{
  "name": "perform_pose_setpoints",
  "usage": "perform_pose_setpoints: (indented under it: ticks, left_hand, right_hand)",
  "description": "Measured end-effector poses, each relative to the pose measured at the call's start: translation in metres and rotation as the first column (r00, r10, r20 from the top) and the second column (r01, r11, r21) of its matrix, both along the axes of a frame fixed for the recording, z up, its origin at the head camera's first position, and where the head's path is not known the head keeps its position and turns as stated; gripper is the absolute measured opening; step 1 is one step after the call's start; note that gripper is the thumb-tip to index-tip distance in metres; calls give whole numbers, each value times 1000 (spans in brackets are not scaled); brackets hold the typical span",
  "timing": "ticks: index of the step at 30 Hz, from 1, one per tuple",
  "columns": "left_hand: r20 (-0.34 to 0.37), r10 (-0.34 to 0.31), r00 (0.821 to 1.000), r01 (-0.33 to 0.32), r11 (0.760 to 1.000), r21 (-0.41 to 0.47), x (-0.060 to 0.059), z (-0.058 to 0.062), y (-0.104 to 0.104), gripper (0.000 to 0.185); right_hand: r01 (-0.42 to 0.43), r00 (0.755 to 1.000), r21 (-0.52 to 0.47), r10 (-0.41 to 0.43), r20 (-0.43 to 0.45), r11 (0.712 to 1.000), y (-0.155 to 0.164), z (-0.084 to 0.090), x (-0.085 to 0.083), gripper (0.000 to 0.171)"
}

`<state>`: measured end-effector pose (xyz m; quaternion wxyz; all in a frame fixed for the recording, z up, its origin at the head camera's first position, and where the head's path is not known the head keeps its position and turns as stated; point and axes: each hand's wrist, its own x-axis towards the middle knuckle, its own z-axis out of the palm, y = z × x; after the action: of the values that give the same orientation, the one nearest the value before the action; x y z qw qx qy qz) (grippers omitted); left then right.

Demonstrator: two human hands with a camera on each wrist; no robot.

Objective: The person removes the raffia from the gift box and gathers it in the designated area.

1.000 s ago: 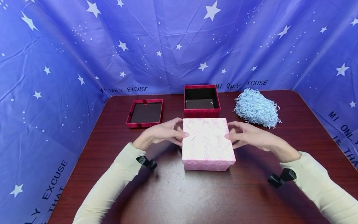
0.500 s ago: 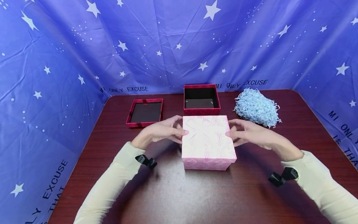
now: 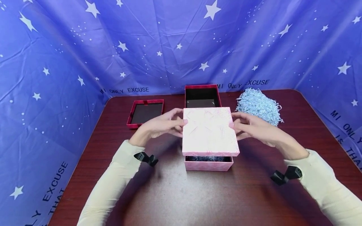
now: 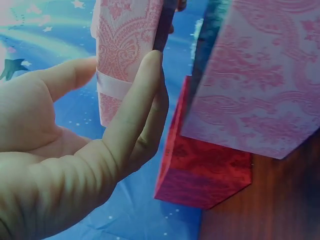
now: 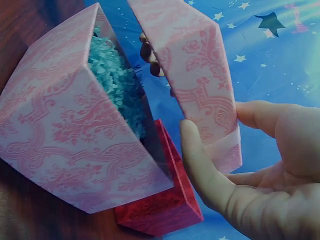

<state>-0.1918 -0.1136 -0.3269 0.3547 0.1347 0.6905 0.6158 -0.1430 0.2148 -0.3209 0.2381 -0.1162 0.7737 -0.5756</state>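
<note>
A pink patterned box lid (image 3: 210, 133) with a pale ribbon hangs just above its pink box base (image 3: 208, 166). My left hand (image 3: 164, 125) pinches the lid's left edge, thumb on top and fingers under the rim. On the opposite edge, my right hand (image 3: 254, 129) holds it the same way. Blue shredded paper (image 5: 117, 80) fills the base, seen through the gap in the right wrist view. In the head view the lid hides most of that filling. The base stands on the table, apart from the lid.
Behind the lid stands an open red box (image 3: 202, 94) with a black inside, partly covered from view. A red lid (image 3: 147, 113) lies inside-up at the back left. A heap of light blue shredded paper (image 3: 258, 105) sits back right on the dark wooden table (image 3: 181, 197).
Both hands have raised the pink lid off the base, up and slightly away from me. A gap now shows the filling at the front. The base has stayed in place.
</note>
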Motion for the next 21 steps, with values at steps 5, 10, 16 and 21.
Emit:
perform_pose_setpoints:
  ticks: [5, 10, 16, 21]
  left_hand:
    - [-47, 60, 997, -61, 998, -3, -2, 10, 1, 62]
    - [-103, 111, 988, -113, 993, -13, -4, 13, 0, 46]
    - [-182, 153, 971, -157, 988, -4, -6, 15, -1, 30]
    - [-232, 211, 950, -195, 977, 87, -7, 18, -1, 26]
  right_hand:
    - [68, 996, 41, -65, -69, 997, -5, 7, -3, 63]
    - [155, 981, 98, -142, -132, 983, -8, 12, -5, 67]
    - [221, 962, 96, -201, -184, 971, -10, 17, -6, 61]
    - [266, 940, 66, -243, -240, 962, -11, 19, -5, 48]
